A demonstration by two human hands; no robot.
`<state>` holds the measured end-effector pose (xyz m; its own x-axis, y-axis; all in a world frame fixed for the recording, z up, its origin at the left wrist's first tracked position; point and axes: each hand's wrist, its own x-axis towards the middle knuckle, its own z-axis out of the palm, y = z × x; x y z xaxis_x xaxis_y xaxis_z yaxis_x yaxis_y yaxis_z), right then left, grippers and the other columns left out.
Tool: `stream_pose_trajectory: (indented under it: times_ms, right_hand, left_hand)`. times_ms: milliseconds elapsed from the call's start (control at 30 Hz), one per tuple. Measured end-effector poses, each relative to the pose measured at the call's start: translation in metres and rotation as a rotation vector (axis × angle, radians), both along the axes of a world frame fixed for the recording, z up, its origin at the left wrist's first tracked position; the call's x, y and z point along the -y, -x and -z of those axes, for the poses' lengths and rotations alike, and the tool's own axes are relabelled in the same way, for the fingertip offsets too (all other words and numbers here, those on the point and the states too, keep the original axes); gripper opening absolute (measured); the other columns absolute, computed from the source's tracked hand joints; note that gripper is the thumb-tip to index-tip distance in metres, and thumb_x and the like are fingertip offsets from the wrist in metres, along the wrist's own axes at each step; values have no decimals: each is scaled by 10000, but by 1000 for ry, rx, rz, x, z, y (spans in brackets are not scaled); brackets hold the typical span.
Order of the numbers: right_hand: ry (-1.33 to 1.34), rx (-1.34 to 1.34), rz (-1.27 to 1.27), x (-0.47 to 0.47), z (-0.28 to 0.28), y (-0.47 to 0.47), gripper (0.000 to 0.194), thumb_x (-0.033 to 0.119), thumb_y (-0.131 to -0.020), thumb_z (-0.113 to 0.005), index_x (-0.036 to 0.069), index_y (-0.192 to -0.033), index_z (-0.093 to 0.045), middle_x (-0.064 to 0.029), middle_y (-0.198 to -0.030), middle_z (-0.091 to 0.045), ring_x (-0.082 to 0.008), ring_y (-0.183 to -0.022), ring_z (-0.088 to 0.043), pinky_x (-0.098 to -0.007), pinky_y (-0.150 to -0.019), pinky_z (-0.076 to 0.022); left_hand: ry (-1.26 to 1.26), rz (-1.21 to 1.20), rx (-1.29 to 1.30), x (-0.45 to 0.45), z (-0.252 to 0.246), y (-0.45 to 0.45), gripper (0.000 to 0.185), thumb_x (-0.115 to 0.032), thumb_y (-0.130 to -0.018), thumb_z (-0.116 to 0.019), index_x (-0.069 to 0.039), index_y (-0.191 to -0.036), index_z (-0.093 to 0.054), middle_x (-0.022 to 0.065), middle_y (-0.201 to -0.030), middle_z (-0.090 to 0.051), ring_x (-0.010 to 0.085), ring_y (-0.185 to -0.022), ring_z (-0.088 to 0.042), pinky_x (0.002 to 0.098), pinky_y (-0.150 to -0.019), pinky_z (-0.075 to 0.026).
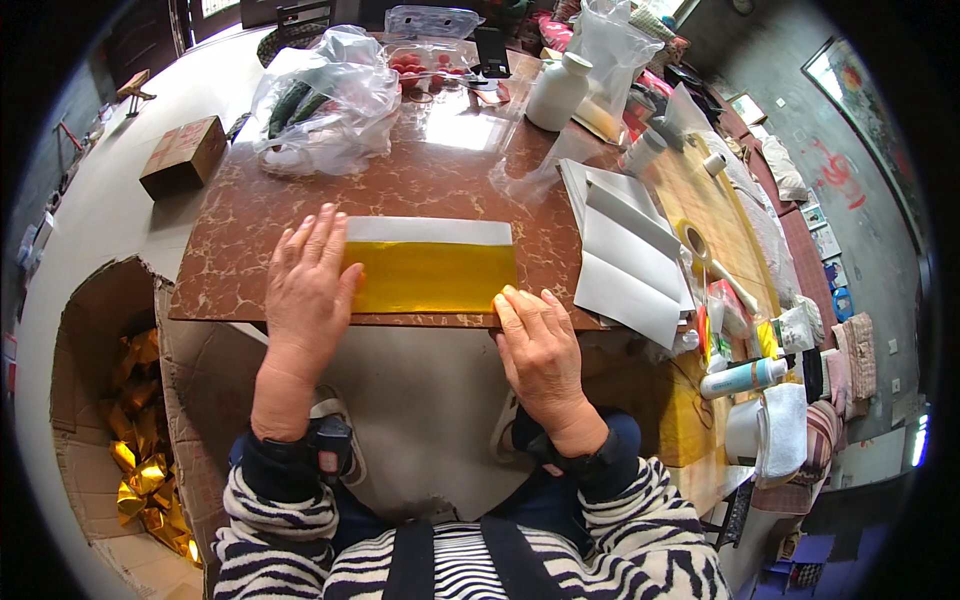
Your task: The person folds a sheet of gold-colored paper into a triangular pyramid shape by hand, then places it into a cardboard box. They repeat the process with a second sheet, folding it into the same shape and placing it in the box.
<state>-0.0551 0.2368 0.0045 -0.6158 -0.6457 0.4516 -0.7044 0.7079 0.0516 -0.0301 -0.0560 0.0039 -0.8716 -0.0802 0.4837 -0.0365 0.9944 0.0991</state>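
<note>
A sheet of gold foil paper (431, 277) lies folded on the brown marble-patterned table (247, 202), along its front edge. Its white backing (427, 230) shows as a band on the far side. My left hand (306, 277) rests flat over the paper's left end, thumb on the gold face and the other fingers pointing away from me. At the near right corner, the bent fingers of my right hand (536, 330) hold the paper against the table edge; the right thumb is partly hidden below. To the right lies a stack of creased white-backed sheets (626, 259).
A cardboard box (169, 420) with folded gold foil pieces (146, 480) stands at the left. Further back are a plastic bag with cucumbers (330, 105), a white bottle (559, 91) and red fruit (420, 67). A tape roll (694, 241) and a spray can (742, 377) lie at the right.
</note>
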Motion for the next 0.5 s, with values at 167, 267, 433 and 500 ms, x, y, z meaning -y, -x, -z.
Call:
stream_pose_trajectory:
  times_ms: [167,267,433,500]
  right_hand:
    - [100,73,-55,20,-14,0,319,90,-829,-783,57,-1138,-712,-73,-1045,-646,-255,-1029,-638,-477,-1145,-412]
    - [91,119,-118,22,-24,8,232,152,-856,-786,76,-1065,-717,-75,-1023,-649,-255,-1024,-639,-464,-1133,-417]
    - [177,213,-314,16,-26,27,235,148,-870,-773,71,-1086,-720,-77,-1087,-676,-269,-1061,-652,-447,-1094,-450]
    - [208,259,-359,11,-25,33,234,128,-868,-768,64,-1089,-727,-81,-1112,-688,-277,-1084,-658,-443,-1074,-465]
  left_hand:
    - [-135,536,-67,-51,5,-4,564,-411,-920,-739,-55,-1351,-663,103,-1435,-631,267,-1347,-544,422,-1157,-411]
    - [-122,531,-80,-61,10,-7,491,-342,-902,-769,-53,-1293,-696,96,-1374,-674,266,-1263,-608,406,-1126,-444]
    - [-130,556,-99,-62,11,-4,379,-273,-907,-758,-75,-1230,-736,73,-1329,-702,249,-1226,-631,398,-1068,-493]
    - [-150,562,-100,-64,9,-3,373,-262,-899,-763,-77,-1223,-738,71,-1316,-708,247,-1212,-639,399,-1060,-497]
